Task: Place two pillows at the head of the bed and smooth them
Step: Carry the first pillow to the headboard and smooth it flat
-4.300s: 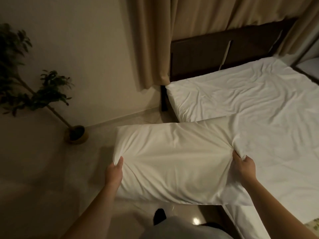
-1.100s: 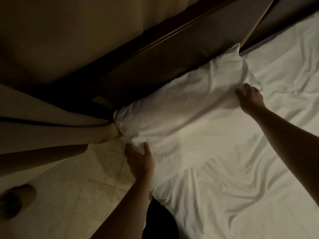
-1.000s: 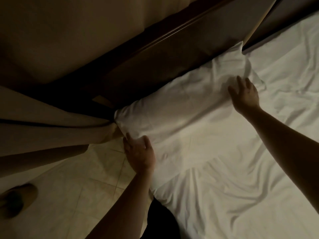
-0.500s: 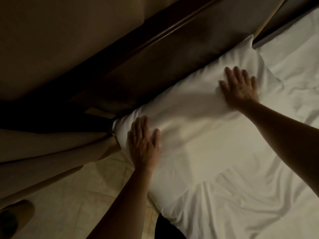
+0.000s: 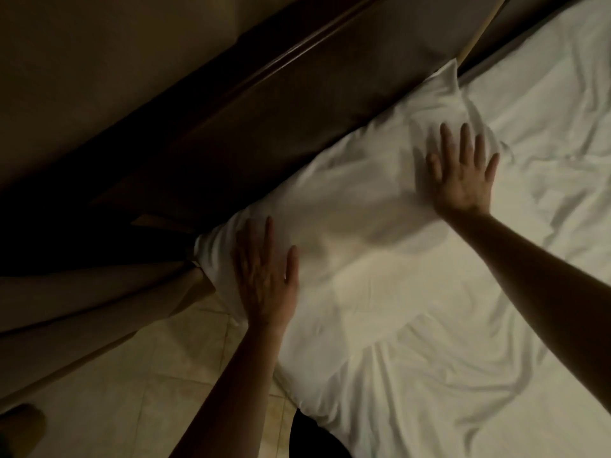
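Observation:
A white pillow (image 5: 357,226) lies flat at the head of the bed, its long side against the dark wooden headboard (image 5: 297,104). My left hand (image 5: 267,276) presses palm down on the pillow's near-left end, fingers spread. My right hand (image 5: 463,173) rests flat on the far-right end, fingers apart, close to the corner that pokes up by the headboard. Neither hand grips anything. Only one pillow is in view.
The wrinkled white sheet (image 5: 479,375) covers the mattress to the right and below. A beige curtain (image 5: 82,309) hangs bunched at the left beside the bed corner. Tiled floor (image 5: 148,391) runs along the bed's left side.
Both hands let go of the pillow's edges and moved onto its top, now lying flat with spread fingers. The pillow has settled against the headboard.

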### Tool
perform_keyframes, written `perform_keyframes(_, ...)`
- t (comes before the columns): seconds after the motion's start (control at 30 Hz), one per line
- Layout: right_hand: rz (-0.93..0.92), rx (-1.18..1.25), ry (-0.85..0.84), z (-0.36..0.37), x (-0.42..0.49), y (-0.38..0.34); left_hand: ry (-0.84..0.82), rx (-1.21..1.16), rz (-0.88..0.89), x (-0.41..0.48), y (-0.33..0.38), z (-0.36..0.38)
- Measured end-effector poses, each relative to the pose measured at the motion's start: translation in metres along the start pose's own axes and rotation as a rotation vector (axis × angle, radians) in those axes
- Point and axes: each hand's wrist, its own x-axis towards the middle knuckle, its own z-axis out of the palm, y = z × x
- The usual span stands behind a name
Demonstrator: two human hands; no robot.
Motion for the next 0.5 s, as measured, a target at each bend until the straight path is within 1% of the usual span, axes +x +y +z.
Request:
perform_keyframes(0.07, 0.014, 0.011, -0.036, 0.006, -0.023, 0.011, -0.029, -0.014, 0.098, -0.006, 0.01, -0.001)
perform_keyframes(0.1, 0.053, 0.023, -0.065, 0.01, -0.033, 0.019, -0.056, 0.002, 0.12, -0.011, 0.011, 0.002)
perform_keyframes(0.17, 0.167, 0.054, -0.092, 0.017, -0.05, 0.042, -0.082, 0.059, 0.115, -0.019, 0.006, 0.012)
perform_keyframes(0.27, 0.317, 0.101, -0.086, 0.027, -0.061, 0.065, -0.082, 0.11, 0.114, -0.025, -0.003, 0.022)
perform_keyframes(0.37, 0.335, 0.109, -0.116, 0.031, -0.058, 0.067, -0.06, 0.101, 0.128, -0.024, -0.004, 0.023)
perform_keyframes(0.5, 0.333, 0.141, -0.18, 0.022, -0.05, 0.066, -0.075, 0.081, 0.129, -0.025, -0.005, 0.018)
